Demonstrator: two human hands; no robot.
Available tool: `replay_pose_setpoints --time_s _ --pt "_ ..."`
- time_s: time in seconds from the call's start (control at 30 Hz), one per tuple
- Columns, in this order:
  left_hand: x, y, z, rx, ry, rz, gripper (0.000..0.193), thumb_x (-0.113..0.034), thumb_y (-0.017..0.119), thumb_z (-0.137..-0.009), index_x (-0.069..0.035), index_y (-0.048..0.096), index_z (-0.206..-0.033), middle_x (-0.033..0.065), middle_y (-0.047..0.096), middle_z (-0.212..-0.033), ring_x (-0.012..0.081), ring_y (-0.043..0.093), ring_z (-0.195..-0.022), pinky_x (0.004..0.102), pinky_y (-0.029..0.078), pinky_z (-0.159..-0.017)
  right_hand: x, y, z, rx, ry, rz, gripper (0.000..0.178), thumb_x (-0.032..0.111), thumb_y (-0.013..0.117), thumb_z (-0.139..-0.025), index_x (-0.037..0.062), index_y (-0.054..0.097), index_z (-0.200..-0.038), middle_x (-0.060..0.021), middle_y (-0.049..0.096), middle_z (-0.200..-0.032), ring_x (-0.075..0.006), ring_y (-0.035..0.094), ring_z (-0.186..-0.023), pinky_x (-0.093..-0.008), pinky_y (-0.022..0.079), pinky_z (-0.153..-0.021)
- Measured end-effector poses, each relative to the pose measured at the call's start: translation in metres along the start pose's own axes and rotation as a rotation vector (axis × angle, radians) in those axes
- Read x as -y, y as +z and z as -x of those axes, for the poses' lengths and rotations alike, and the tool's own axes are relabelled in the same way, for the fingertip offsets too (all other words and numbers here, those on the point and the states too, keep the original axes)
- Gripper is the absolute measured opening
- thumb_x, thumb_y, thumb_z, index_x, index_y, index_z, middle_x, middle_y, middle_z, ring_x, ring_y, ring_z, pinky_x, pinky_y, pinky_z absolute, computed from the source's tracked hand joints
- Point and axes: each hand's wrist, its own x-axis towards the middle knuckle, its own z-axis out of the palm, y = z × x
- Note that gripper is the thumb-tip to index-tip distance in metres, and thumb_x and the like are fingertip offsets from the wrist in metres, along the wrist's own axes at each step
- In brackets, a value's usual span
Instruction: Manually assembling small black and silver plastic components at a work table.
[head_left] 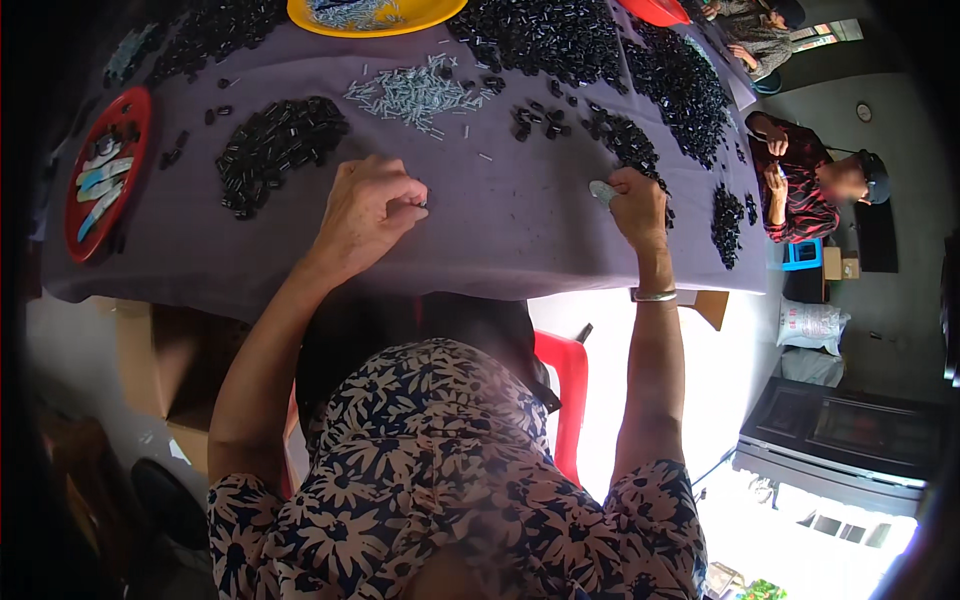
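Note:
My left hand [372, 212] is closed in a pinch above the purple cloth. Only a tiny dark tip shows at its fingertips, too small to name. To its upper left lies a heap of small black cylindrical pieces [275, 150]. Thin silver pins [415, 95] are piled beyond it. My right hand [640, 208] is closed around a grey, speckled, rounded piece [602, 192], whose free end sticks out toward the left. Another heap of black pieces [622, 138] lies just beyond this hand and runs partly behind it.
A red tray [140, 125] with pale-handled tools [100, 190] sits at the left edge of the cloth-covered table [510, 240]. A yellow basin [375, 25] of pins stands at the far side. Larger black heaps [545, 45] spread behind. A co-worker [800, 180] sits at the right.

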Motion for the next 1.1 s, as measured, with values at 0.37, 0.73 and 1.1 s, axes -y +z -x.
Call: replay_pose_setpoints --time_s 0.37,0.73,1.1 --pt "0.001 -0.002 0.003 -0.006 0.014 -0.010 0.012 -0.008 0.075 -0.069 -0.009 0.067 -0.077 -0.0003 0.061 -0.076 0.0201 0.059 -0.077 0.0364 0.045 -0.074 0.046 0.015 0.002 0.150 -0.123 -0.074 0.018 -0.001 0.071 -0.075 0.0014 0.068 -0.093 -0.0083 0.070 -0.079 -0.0128 0.065 -0.069 -0.0265 0.052 -0.066" --pt "0.000 0.001 0.006 0.020 -0.059 0.004 0.007 -0.010 0.066 -0.075 -0.010 0.070 -0.081 -0.0009 0.062 -0.081 0.0193 0.058 -0.086 0.0371 0.039 -0.090 0.132 0.041 0.034 0.349 -0.255 -0.647 0.011 -0.003 0.069 -0.086 0.0007 0.065 -0.096 0.0019 0.062 -0.085 -0.0057 0.058 -0.076 -0.0206 0.048 -0.069" --pt "0.001 0.006 0.006 0.011 -0.035 -0.031 0.009 -0.011 0.073 -0.073 -0.009 0.068 -0.081 -0.0003 0.059 -0.080 0.0193 0.056 -0.087 0.0379 0.038 -0.089 0.179 0.045 0.029 0.341 -0.614 -0.408 0.024 -0.012 0.060 -0.081 -0.0006 0.062 -0.103 -0.0100 0.064 -0.091 -0.0189 0.064 -0.082 -0.0287 0.051 -0.076"
